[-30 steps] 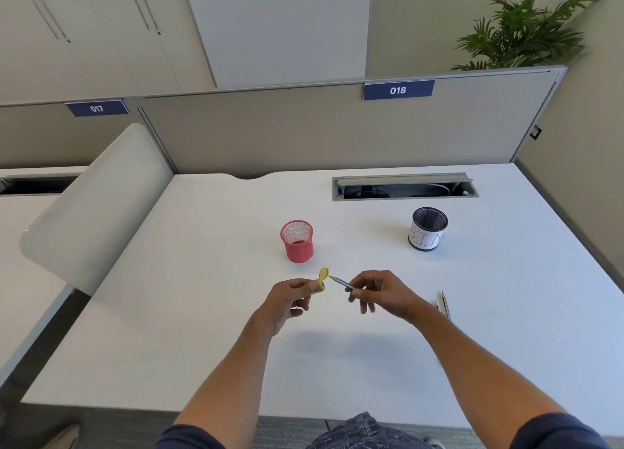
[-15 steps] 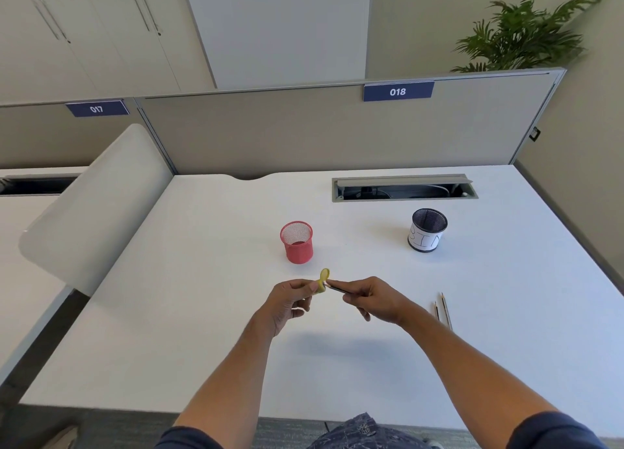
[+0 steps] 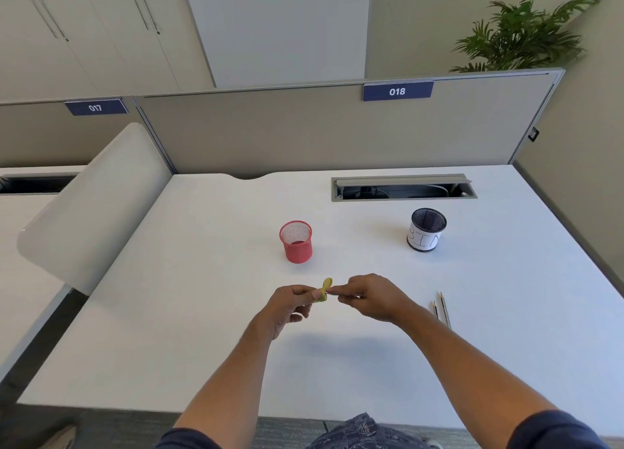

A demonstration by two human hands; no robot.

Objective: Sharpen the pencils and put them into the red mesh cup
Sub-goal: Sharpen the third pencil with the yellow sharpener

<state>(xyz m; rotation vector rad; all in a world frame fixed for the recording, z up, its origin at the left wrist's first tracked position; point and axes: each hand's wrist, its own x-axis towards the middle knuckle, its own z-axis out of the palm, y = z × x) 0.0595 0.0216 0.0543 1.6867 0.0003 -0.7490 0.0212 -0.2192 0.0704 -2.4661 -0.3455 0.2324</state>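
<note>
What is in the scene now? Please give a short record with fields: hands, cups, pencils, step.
left hand: pinches the yellow sharpener
right hand: holds a pencil, mostly hidden, at the sharpener
red mesh cup: upright on the desk, beyond the hands; no pencils visible inside
black mesh cup: upright, far right, white paper label
spare pencils: two, lying on the desk right of the right hand
step: sharpening

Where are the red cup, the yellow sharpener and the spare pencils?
red mesh cup (image 3: 297, 246): head view, outer wall.
yellow sharpener (image 3: 325, 289): head view, its body.
spare pencils (image 3: 443, 308): head view, mid-shaft.
</note>
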